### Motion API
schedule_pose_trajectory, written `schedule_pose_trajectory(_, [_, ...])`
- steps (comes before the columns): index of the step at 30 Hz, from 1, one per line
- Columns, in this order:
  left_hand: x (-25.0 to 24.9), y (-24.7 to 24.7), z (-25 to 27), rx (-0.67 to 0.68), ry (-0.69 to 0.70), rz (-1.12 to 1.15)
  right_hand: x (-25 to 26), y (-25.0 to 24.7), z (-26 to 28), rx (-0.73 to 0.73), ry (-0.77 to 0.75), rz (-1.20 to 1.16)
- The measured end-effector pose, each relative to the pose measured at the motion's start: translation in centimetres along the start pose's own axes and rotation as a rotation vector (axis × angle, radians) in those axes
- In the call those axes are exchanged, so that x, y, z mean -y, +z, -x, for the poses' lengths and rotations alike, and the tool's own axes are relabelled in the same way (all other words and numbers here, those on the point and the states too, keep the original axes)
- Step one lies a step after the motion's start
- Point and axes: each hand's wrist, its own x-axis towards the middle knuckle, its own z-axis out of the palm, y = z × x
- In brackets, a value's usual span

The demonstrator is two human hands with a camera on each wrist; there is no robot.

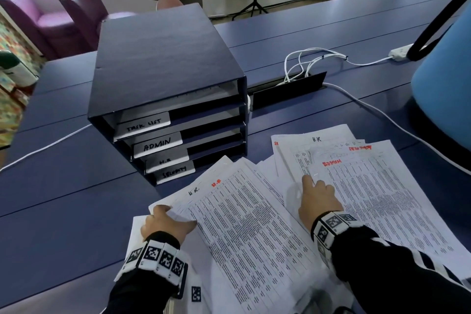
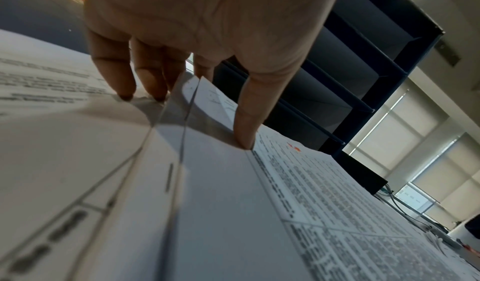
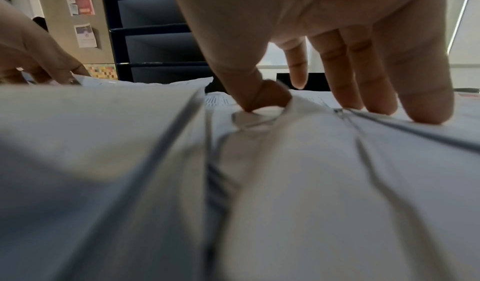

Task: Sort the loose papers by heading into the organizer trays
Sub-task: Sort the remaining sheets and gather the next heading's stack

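Sorting step underway: white printed loose papers (image 1: 254,224) pinched at corner by left hand (image 1: 163,224); right hand (image 1: 318,201) fingers pressed flat on ADMIN sheet (image 1: 382,186). Next: sheet to be lifted twd navy cardboard organizer trays (image 1: 165,89) beyond fingertips.

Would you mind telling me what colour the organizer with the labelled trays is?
The four-tray desktop organizer is dark navy blue, shown best in the head view.

Organizer (image 1: 163,64) tabs: ADMIN, H.R; papers (image 1: 249,224) headed H.R (red).
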Motion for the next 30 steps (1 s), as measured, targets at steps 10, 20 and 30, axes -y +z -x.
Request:
schedule_pose_trajectory(10, [0.2,0.0,0.5,-0.081,-0.027,0.125,-0.4,-0.1,0.5,0.007,-0.141,0.089])
schedule_pose_trajectory(20, [1.0,-1.2,-0.7,0.023,-0.05,0.288,-2.7,-4.6,-0.1,-0.007,-0.031,-0.232])
schedule_pose_trajectory(30, [0.4,-0.1,-0.4,0.029,0.002,0.437,-5.2,-10.4,1.4,-0.444,0.012,-0.882])
